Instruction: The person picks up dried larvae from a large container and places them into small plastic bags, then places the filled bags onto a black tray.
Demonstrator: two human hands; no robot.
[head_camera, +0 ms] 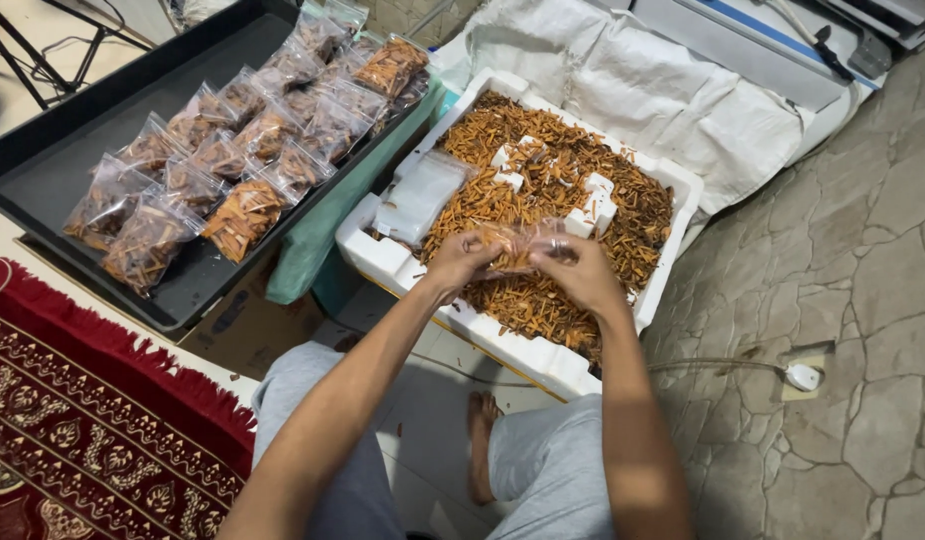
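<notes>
Nearest, the person's knees in grey trousers [542,460] and one bare foot [480,440] frame a patch of floor, with a red patterned rug [82,420] at near left. Just beyond, both forearms reach out over the near rim of a white foam box [382,255]. The left hand [460,262] and right hand [580,272] meet over the box, fingers curled and pinching the top edge of a small clear plastic bag [517,250] of brown-orange stick pieces between them; whether its mouth is closed I cannot tell. The box is heaped with loose stick pieces [552,190], with a few white foam chunks [592,212] lying on top and a stack of empty clear bags [417,198] at its left end. Farther left, a black tray [52,170] holds some two dozen filled bags [252,130] in rows, its far-left part bare. By that showing, a fair batch looks packed, yet the bulk of the sticks remains loose, so much bagging seems left. At far right lie white sacks [682,100] on the stone floor.
</notes>
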